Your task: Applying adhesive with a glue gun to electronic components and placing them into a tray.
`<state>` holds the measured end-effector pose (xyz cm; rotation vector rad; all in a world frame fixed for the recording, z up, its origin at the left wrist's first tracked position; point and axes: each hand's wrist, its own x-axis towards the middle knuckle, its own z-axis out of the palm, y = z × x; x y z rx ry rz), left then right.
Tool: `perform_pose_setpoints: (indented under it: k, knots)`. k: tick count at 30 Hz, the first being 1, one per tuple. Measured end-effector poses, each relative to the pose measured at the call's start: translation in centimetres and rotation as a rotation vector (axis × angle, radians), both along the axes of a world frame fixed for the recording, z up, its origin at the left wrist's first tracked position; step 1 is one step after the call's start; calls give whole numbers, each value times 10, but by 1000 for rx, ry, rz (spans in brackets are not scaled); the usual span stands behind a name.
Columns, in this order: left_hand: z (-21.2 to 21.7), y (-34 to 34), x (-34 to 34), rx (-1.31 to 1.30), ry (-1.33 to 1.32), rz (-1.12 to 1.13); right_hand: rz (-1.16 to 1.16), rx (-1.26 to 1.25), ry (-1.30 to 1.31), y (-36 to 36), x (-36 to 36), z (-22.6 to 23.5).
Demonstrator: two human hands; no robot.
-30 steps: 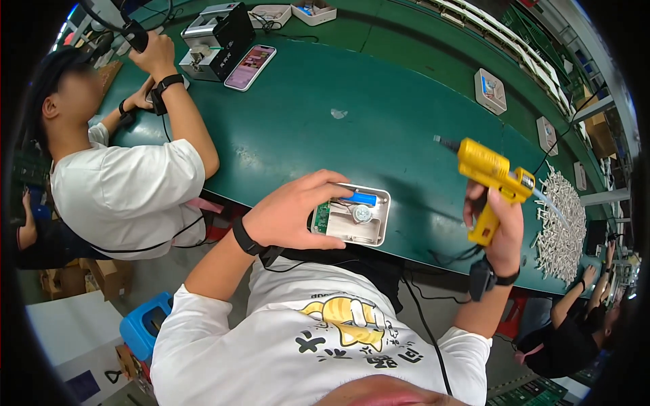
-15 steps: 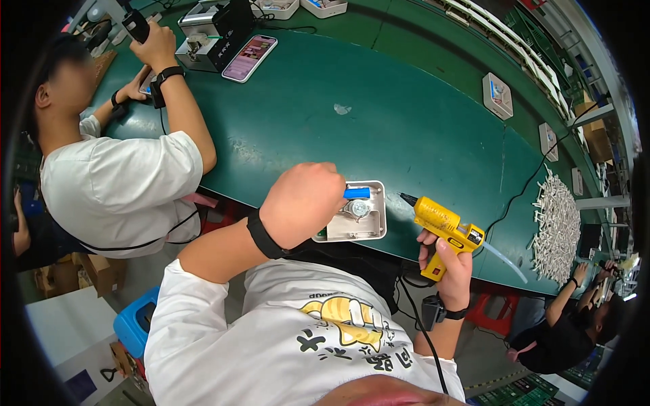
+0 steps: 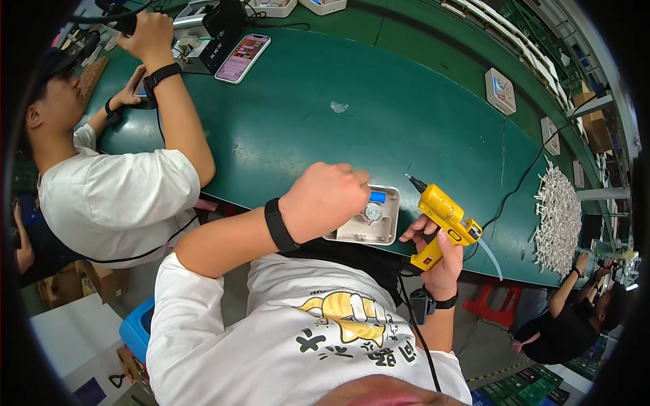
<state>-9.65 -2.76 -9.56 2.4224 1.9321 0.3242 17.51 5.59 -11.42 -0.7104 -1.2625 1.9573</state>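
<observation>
A dark-green surface (image 3: 433, 122) is stretching across the room, bearing a heap of slender white pieces (image 3: 558, 220) at right. A shallow white plastic box (image 3: 387, 227) with a blue cylinder (image 3: 377, 197) inside is lying at the near edge. The left hand (image 3: 326, 203) is curling over the box; whether it is holding anything cannot be told. The right hand (image 3: 443, 267) is gripping a yellow pistol-shaped glue gun (image 3: 442, 207). A white-shirted co-worker (image 3: 128, 196) is working at left; a red stool (image 3: 500, 315) is standing below.

Glue gun (image 3: 443, 209) gripped in the right hand (image 3: 444, 268) is cased in yellow plastic; smooth white plastic's seen on the box (image 3: 349, 230) left of it, kinda glossy tabletop (image 3: 420, 122) beyond.
</observation>
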Motion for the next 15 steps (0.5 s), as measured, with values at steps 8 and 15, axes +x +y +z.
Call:
perform_pose_setpoints:
  k: [8, 15]
  knots:
    - [-16, -9, 9, 380, -578, 141, -37, -4, 7, -8, 21, 5]
    - [-57, -19, 41, 322, -1141, 426, 37, 89, -315, -14, 29, 22]
